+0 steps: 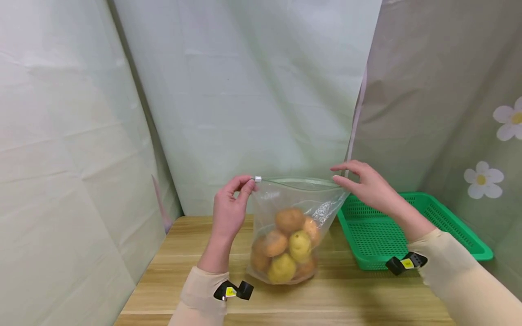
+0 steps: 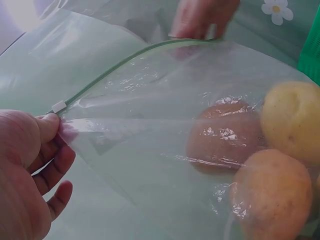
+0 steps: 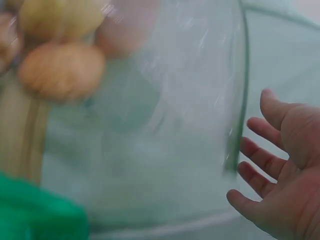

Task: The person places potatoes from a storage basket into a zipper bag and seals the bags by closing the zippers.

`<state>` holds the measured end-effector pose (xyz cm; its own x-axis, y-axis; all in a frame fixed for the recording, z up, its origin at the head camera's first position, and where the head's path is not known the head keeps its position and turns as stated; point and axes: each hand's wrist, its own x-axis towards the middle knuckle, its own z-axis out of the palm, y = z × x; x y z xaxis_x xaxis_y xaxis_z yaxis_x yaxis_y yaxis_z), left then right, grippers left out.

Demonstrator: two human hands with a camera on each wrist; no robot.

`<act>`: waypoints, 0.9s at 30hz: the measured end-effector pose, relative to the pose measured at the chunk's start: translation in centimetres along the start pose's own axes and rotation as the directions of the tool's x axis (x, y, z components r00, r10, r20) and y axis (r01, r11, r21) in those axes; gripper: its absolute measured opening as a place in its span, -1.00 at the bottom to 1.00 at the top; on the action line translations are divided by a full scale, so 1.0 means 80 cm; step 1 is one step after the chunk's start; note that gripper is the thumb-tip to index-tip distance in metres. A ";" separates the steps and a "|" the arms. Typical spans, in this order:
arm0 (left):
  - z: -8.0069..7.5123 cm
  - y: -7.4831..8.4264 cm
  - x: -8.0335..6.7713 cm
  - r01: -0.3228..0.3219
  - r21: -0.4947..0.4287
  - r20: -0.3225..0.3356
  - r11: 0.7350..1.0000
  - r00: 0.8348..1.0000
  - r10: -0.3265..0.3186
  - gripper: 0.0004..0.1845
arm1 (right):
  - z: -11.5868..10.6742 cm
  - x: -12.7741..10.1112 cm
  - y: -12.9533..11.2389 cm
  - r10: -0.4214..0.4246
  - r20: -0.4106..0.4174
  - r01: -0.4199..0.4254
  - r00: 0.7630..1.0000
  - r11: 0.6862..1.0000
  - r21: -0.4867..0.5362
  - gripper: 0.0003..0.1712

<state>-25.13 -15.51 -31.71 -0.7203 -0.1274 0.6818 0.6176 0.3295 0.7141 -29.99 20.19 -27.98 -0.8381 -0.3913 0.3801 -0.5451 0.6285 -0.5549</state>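
One clear plastic zip-top bag (image 1: pixel 291 226) stands upright on the pale wooden worktop (image 1: pixel 171 271), just left of one green perforated plastic basket (image 1: pixel 379 235). The bag holds a heap of round fruit: in the head view about five orange-brown ones (image 1: pixel 289 219) and two yellow ones (image 1: pixel 300 244) can be counted, though those at the back are partly hidden, so the exact total is uncertain. The left wrist view shows only three of them through the film, two orange-brown (image 2: pixel 225 135) and one yellow (image 2: pixel 292 117).

The left hand (image 1: pixel 228 208) is raised at the bag's upper left corner, its fingers (image 2: pixel 47 127) curled and pinching the film right beside the one small white slider (image 1: pixel 258 179) on the green zip strip (image 2: pixel 125 62). The slider sits at the left end of the strip.

The right hand (image 1: pixel 367 185) is at the bag's upper right corner with its fingers (image 3: pixel 257 155) spread and nearly straight. In the head view the fingertips lie at the top edge of the bag; in the blurred right wrist view they stand just beside the strip, and whether they truly touch it cannot be told.

Both forearms wear pale beige sleeves (image 1: pixel 456 267), each with one black wrist strap bearing one yellow tag (image 1: pixel 408 263). Light fabric backdrops hang behind the worktop; the right one shows two white flowers (image 1: pixel 481 179).
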 end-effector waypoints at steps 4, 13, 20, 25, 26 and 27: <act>0.000 0.001 0.003 0.009 -0.003 0.004 1.000 1.000 -0.009 -0.87 | 0.014 0.020 -0.049 -0.074 0.011 0.073 0.997 0.997 0.020 -0.43; 0.003 0.002 0.005 0.011 -0.014 0.005 1.000 1.000 -0.011 -0.88 | 0.055 0.062 -0.119 -0.291 0.035 0.289 0.956 0.956 0.056 -0.47; 0.007 0.002 0.004 0.000 -0.017 0.011 1.000 1.000 0.000 -0.87 | 0.079 0.073 -0.131 -0.305 0.038 0.301 0.952 0.950 0.084 -0.59; 0.008 0.004 0.002 0.009 -0.015 0.024 1.000 1.000 -0.008 -0.88 | 0.086 0.075 -0.138 -0.307 0.010 0.305 0.952 0.949 0.083 -0.77; 0.008 0.005 0.001 0.011 -0.013 0.024 1.000 1.000 -0.011 -0.88 | 0.087 0.076 -0.139 -0.305 0.005 0.304 0.952 0.949 0.080 -0.80; 0.009 0.005 0.001 0.013 -0.010 0.024 1.000 1.000 -0.013 -0.88 | 0.088 0.076 -0.140 -0.304 0.002 0.303 0.953 0.950 0.078 -0.83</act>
<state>-25.15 -14.74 -31.48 -0.7356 -0.1094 0.6685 0.6112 0.3185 0.7246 -29.13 6.06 -24.64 -0.6329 -0.5648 0.5296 -0.7733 0.4260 -0.4696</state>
